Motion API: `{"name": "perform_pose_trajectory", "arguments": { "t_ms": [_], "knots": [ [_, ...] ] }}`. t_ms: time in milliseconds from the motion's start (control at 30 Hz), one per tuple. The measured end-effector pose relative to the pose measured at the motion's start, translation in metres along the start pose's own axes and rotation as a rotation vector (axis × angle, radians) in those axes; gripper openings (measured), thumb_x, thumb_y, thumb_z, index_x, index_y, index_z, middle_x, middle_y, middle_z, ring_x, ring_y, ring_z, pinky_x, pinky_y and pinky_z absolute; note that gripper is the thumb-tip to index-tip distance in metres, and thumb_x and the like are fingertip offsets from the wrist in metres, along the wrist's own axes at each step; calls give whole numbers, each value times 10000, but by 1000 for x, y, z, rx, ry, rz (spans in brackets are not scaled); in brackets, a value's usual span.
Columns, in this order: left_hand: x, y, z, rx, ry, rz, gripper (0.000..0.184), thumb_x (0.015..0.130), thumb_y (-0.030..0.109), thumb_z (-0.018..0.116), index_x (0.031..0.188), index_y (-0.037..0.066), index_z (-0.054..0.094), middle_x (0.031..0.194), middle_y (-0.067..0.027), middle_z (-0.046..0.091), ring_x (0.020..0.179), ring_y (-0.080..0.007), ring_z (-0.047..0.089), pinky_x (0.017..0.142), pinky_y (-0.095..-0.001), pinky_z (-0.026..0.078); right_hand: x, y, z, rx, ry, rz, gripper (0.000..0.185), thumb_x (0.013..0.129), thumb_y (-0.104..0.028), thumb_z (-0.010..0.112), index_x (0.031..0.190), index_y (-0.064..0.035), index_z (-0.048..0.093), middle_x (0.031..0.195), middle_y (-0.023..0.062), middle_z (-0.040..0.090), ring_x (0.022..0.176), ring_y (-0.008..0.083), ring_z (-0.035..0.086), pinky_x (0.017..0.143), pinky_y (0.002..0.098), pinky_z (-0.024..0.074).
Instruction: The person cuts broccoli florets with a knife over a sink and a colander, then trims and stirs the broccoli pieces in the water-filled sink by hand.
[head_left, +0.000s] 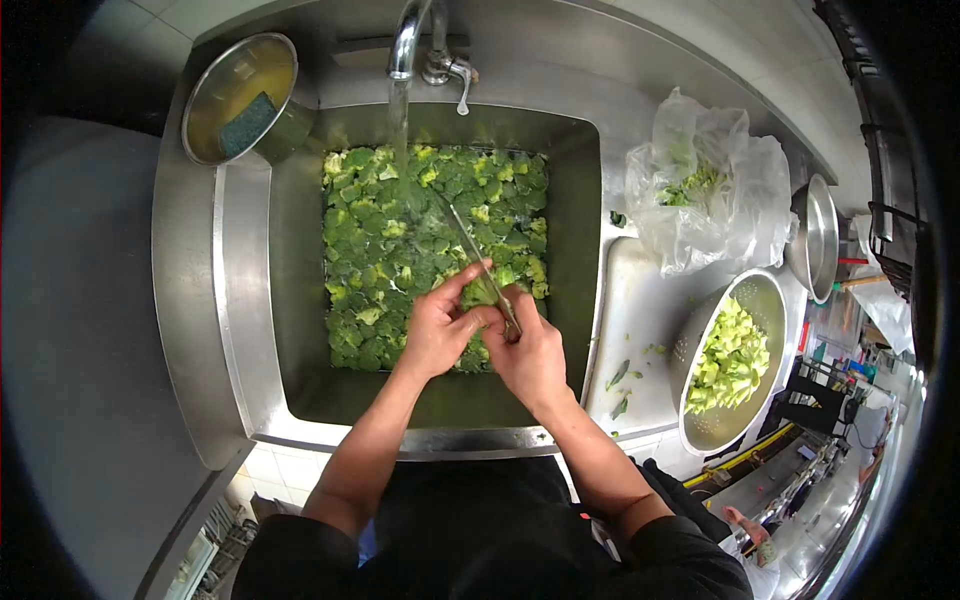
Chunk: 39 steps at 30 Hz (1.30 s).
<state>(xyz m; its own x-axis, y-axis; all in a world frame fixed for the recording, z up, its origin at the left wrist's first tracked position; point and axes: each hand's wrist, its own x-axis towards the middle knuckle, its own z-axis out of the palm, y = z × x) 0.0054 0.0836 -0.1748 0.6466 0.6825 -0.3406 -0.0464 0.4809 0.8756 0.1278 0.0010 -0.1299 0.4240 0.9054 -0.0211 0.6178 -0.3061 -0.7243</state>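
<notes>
Over the front part of a steel sink (430, 412), my two hands are close together. My right hand (530, 350) is closed round the handle of a knife (470, 243), whose blade points up and away over the sink. My left hand (440, 325) is closed beside it, its fingers pinched at a green broccoli piece (486, 293) next to the blade. Many broccoli florets (375, 240) float in the sink water. A stream of water falls onto them from the faucet (405, 50).
A metal bowl (240, 98) with a green scouring pad stands back left. On the right are a white cutting board (622, 330) with scraps, a plastic bag (700, 185) of greens, a colander (697, 340) of cut stems and a steel bowl (820, 240). A person (765, 560) is partly visible lower right.
</notes>
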Motion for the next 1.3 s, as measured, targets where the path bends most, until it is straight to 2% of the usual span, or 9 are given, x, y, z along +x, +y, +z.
{"name": "perform_pose_trajectory", "arguments": {
  "t_ms": [100,367,500,600,700,833,933,1000,1300],
  "knots": [
    [-7,-9,-9,-65,26,39,502,952,-53,581,1439,-8,468,1088,-53,669,895,-105,661,826,-249,530,4,1,17,-30,-108,76,351,859,-92,671,1141,-33,471,748,189,673,622,360,682,514,412,527],
    [3,-25,-90,-358,-20,-186,362,1009,100,579,1363,31,553,1223,-69,645,1041,-158,637,909,-355,552,38,13,69,525,-166,139,469,813,-104,723,1137,7,402,890,251,668,663,388,699,610,486,549],
    [37,-19,-133,-550,-106,-156,407,1026,147,538,1386,-31,478,1263,-157,614,1179,-279,614,1010,-442,536,64,3,54,845,-463,504,485,807,-40,676,1205,19,405,866,135,614,463,177,572,398,348,480],
    [84,-32,-160,-963,384,-27,530,1065,278,428,1469,-47,319,1447,-251,422,1267,-356,533,1078,-505,490,61,9,48,942,-359,591,379,839,-11,623,1176,11,449,763,63,567,409,122,509,340,289,420],
    [129,-2,-132,-1008,878,-232,494,1055,218,443,1458,-19,283,1322,-285,512,1254,-392,535,1105,-524,459,43,29,33,910,-212,657,228,880,19,582,1092,10,498,689,55,569,381,135,502,338,305,428],
    [237,-115,-124,276,300,96,466,958,42,505,1421,70,457,1268,-208,582,1019,-377,650,815,-481,574,7,50,11,788,-137,722,129,890,1,558,1007,15,509,636,39,537,381,143,497,347,299,410],
    [277,-78,-77,1036,251,303,516,875,15,594,1378,116,532,1268,-148,605,1081,-354,623,896,-488,509,-20,62,-2,698,-181,778,179,885,-23,578,1051,17,526,677,39,552,407,117,502,367,282,415],
    [289,-71,-63,1655,-1,16,629,825,-5,618,1421,160,506,1301,-122,600,1190,-320,569,1039,-510,392,-33,62,-6,644,-203,787,161,892,-31,578,1040,12,534,680,30,549,415,108,500,369,278,416],
    [264,-69,-84,1532,87,-80,644,776,-78,588,1385,127,542,1383,-133,533,1281,-287,505,1072,-489,307,-42,63,-10,591,-231,792,167,906,-63,599,1052,6,560,702,20,564,448,85,505,378,259,424]
  ]
}}
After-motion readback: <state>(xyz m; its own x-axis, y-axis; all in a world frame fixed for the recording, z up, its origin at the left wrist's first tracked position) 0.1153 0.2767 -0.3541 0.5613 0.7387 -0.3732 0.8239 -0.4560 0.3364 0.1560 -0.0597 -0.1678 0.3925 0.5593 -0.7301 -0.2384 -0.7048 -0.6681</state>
